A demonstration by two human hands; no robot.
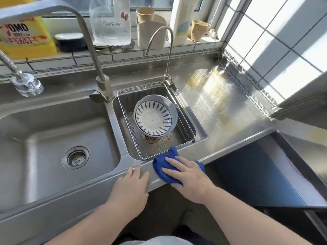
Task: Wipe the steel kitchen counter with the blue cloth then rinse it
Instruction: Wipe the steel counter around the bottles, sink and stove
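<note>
The blue cloth (163, 165) lies bunched on the front rim of the steel counter (221, 106), just in front of the small sink basin. My right hand (187, 175) presses flat on the cloth with straight fingers. Just left of it, my left hand (131, 186) rests flat on the counter's front edge, fingers straight, holding nothing. The counter stretches to the right of the basins, with sunlight and yellowish stains on it.
A wire basket (187, 128) in the small basin holds a patterned bowl (154, 117). The large basin (53, 142) lies to the left, with a tall faucet (93, 55) and a thin tap (168, 50) behind. Bottles and cups line the sill. A dark hob (256, 172) sits right.
</note>
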